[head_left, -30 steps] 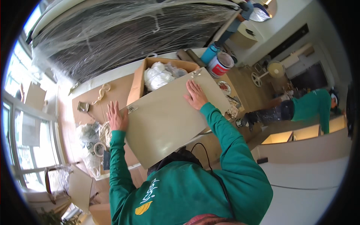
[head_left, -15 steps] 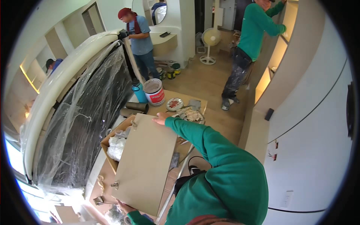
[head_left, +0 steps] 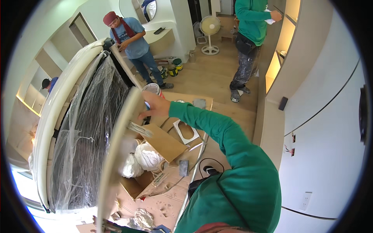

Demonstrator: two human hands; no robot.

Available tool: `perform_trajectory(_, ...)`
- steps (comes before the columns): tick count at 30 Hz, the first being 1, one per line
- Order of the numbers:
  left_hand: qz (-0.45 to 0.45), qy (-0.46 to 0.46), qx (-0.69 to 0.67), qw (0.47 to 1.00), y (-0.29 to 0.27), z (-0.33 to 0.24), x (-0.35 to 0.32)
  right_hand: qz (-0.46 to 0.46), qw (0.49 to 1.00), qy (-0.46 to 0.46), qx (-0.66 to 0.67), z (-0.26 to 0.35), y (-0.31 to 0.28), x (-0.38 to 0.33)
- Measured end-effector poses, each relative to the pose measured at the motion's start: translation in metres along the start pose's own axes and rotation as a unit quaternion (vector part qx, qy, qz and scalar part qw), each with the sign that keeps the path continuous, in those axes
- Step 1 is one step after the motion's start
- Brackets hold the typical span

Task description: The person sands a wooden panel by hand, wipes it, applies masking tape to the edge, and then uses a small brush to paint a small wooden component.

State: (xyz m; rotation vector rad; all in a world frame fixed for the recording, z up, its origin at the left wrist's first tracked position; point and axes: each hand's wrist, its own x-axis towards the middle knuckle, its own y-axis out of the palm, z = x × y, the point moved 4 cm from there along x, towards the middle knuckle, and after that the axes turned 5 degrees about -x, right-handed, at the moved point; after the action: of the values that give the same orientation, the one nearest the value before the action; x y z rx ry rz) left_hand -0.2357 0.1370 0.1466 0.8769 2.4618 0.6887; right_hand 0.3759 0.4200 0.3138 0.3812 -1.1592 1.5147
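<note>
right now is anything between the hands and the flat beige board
Nothing visible. The right hand grips the upper end of the flat beige board, which is tilted up steeply. The left hand is at its lower end, mostly hidden, so contact there is unclear.

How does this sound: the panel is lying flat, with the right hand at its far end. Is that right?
Not flat: the head view shows the panel tipped up, nearly on edge. The right hand is at its far end.

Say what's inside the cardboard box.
White bundles show inside the cardboard box. Its left part is hidden behind the board, and whatever lies beneath the bundles is covered.
</note>
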Motion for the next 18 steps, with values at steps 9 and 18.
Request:
perform_trajectory(9,0.109,-0.143,0.150,0.972,-0.062,0.097,0.059,0.041,0.985,-0.077,-0.149,-0.086,0.070,-0.092)
perform_trajectory(18,0.057,-0.178,0.079,0.979,-0.159,0.149,0.040,0.104,0.970,0.086,-0.202,-0.137,0.103,-0.195)
